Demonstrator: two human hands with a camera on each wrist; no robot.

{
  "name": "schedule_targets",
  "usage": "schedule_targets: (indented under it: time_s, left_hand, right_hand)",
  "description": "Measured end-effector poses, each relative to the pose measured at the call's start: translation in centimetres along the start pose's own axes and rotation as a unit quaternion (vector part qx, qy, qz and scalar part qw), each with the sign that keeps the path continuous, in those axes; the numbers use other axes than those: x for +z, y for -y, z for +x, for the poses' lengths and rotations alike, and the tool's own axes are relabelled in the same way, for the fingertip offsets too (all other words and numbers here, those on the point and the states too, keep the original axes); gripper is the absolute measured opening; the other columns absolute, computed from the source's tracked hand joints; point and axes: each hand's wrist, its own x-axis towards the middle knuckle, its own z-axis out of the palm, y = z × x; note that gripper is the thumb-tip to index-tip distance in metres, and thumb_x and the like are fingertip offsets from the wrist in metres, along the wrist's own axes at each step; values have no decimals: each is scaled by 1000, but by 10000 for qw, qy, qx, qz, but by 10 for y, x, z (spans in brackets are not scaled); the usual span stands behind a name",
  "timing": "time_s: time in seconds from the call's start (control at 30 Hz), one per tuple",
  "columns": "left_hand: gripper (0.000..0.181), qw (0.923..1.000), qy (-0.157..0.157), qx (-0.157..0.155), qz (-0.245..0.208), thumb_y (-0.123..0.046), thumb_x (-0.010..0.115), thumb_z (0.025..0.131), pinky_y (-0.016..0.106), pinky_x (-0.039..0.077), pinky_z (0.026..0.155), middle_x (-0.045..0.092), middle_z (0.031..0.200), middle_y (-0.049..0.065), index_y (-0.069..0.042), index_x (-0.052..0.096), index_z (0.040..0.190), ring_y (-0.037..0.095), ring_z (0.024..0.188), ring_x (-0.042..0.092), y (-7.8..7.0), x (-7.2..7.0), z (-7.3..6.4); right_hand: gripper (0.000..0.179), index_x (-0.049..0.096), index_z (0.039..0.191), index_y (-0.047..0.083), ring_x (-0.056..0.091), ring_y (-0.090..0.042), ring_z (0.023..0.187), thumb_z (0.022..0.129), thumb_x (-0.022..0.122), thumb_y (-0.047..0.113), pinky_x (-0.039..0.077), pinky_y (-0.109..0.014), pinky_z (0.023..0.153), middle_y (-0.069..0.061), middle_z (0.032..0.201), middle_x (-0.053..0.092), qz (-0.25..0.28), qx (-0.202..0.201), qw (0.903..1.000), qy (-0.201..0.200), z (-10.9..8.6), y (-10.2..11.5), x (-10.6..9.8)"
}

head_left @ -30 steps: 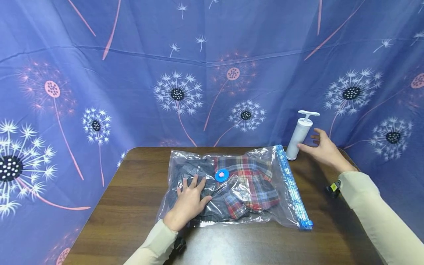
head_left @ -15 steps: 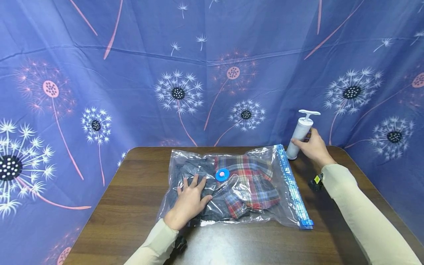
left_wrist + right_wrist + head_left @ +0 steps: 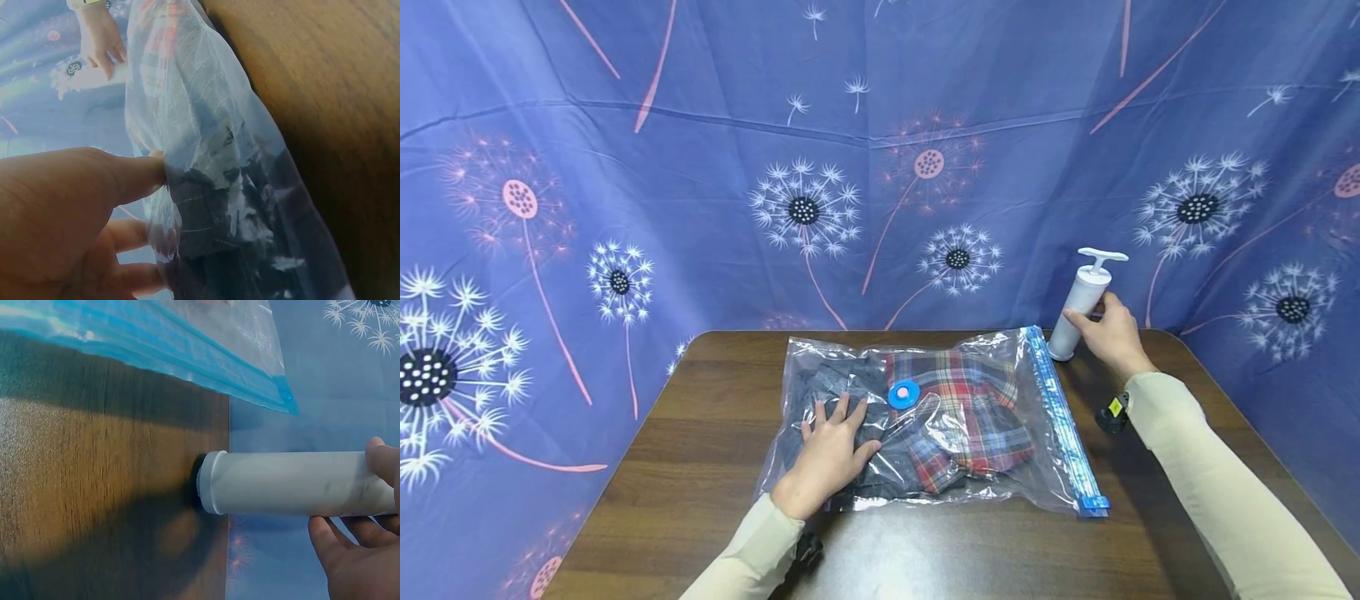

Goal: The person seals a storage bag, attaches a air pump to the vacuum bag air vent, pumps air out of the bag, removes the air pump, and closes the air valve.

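Observation:
My left hand (image 3: 826, 458) rests with fingers spread on a clear vacuum storage bag (image 3: 1045, 467) lying flat on the table. Inside the bag are dark folded clothes (image 3: 206, 212) and a red-and-blue plaid garment (image 3: 973, 425). A round blue valve (image 3: 904, 394) with a pink centre sits on top. Along the bag's right edge runs a blue zip strip (image 3: 1060, 408). My right hand (image 3: 1112, 337) holds a white hand pump (image 3: 1084, 296) by its barrel, thumb on one side and fingers on the other. The pump stands upright, its T-handle topmost and its base at the tabletop.
A brown wooden table (image 3: 700, 467) carries everything. Blue cloth (image 3: 715, 208) printed with dandelions hangs right behind and beside it. At the front end of the zip strip is a blue slider (image 3: 1093, 503).
My right hand has moved left to the pump and closed its thumb and fingers around the barrel. The left hand and the bag have stayed in place.

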Motion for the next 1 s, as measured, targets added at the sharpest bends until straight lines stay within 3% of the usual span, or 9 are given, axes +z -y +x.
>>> schedule_targets:
  time_s: [0.27,0.43,0.57,0.77,1.0]
  left_hand:
    - [66,9989,-430,159,6,-43,73,95,84,38,99,46,156,26,-11,55,150,68,136,36,1,-2,-1]
    - [60,9963,-773,358,87,-40,76,93,82,45,92,53,149,26,-8,62,143,69,128,45,1,-3,0]
    - [61,9958,-861,324,-2,-38,80,90,81,45,93,55,148,25,-9,64,140,69,127,46,1,-3,1]
    - [66,9963,-837,174,-106,-38,87,83,81,43,96,56,149,22,-10,65,139,67,129,46,1,-4,2]
    - [68,9970,-757,158,-92,-39,88,81,80,44,97,57,148,22,-8,66,138,67,130,46,0,-6,2]
  right_hand:
    - [72,36,148,-12,54,-58,123,104,57,41,48,-67,98,-41,139,50,-107,-5,9995,-283,-2,18,-14]
    - [72,38,148,-9,58,-56,122,103,59,43,52,-66,94,-38,139,53,44,-139,9982,-584,-5,45,-25]
    - [73,40,148,-6,60,-53,121,102,60,46,52,-65,94,-35,137,55,242,-491,9966,-609,-7,74,-25]
    - [64,46,143,-6,65,-51,115,100,67,36,54,-63,94,-34,129,61,467,-1193,9912,-331,-15,124,-10]
    - [64,48,146,5,66,-42,117,98,70,41,60,-55,88,-23,131,64,782,-1497,9827,765,-36,170,25]
